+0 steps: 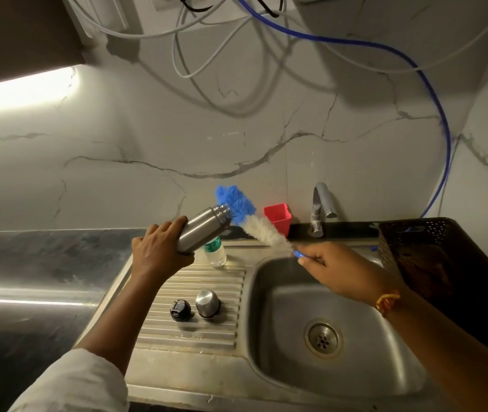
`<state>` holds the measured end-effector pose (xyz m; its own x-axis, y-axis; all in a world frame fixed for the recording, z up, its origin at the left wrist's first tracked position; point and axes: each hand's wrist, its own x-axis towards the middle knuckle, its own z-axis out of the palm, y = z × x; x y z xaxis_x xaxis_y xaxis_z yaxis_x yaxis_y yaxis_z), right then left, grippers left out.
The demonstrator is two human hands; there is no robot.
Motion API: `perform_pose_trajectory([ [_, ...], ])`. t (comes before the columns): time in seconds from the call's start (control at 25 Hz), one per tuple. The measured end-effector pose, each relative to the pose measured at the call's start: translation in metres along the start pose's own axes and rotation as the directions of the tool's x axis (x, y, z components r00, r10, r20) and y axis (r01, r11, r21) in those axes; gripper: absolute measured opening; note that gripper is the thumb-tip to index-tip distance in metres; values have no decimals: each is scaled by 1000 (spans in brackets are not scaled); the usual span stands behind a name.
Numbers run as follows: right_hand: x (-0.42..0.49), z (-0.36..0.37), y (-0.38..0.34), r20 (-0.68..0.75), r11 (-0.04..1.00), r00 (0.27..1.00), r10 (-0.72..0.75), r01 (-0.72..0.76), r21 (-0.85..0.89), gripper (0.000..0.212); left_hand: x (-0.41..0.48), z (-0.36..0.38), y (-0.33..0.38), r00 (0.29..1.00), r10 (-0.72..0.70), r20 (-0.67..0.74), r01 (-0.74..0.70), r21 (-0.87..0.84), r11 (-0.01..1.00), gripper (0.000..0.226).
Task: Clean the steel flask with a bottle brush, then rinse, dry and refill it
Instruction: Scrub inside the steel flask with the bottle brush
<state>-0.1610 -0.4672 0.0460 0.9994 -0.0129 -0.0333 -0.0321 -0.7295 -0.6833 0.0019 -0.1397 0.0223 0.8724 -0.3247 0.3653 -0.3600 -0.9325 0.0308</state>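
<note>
White crumpled cloth of a sleeve point(67, 385) covers the left forearm at the bottom edge. Beyond it, the left hand point(159, 251) wraps its fingers round the base of the steel flask point(201, 230), a smooth brushed-metal cylinder held tilted above the drainboard point(207, 331), its open mouth pointing up and to the right. The right hand point(340, 269) pinches the thin blue handle of the bottle brush point(254, 223), whose fluffy bristles run white, then bright blue at the tip, and the blue part lies against the flask's mouth. A red-and-yellow thread band point(386, 301) circles that wrist. On the ribbed steel drainboard sit a black round stopper point(180, 310) and a domed steel cap point(207, 303), side by side. A clear plastic bottle point(216, 252) behind has a green label too small to read. The sink point(281, 367) is dull, scratched steel. A chrome tap point(320, 209), red square cup point(278, 217) and dark perforated basket point(415, 242) stand at the back. The table point(43, 257) is dark polished stone, and the wall point(147, 138) is grey-veined white marble.
</note>
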Motion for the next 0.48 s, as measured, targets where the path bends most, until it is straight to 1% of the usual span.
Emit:
perform_pose_trajectory([
  [0.08,-1,1,0,14,999,1000,13,-12,-41,23,-3,5,1,999,35,13,-35,23,999,84],
  [0.16,5,4,-2,-2,1000,1000,21,-21,-9,29,-6,10,9,997,71,33,-71,0,997,85],
  [0.24,6,6,-8,-7,1000,1000,8,-8,6,31,-8,13,7,997,59,50,-58,-24,998,86],
  [0.36,-7,8,-2,-5,1000,1000,-25,25,4,19,-11,13,-17,994,-83,73,90,-100,991,88],
  [0.44,-12,10,5,-66,1000,998,0,1,18,18,-15,19,-31,979,-190,72,200,-182,963,88],
  [0.48,-14,14,8,-119,999,993,22,-19,32,16,-19,22,-33,969,-238,71,248,-265,932,88],
])
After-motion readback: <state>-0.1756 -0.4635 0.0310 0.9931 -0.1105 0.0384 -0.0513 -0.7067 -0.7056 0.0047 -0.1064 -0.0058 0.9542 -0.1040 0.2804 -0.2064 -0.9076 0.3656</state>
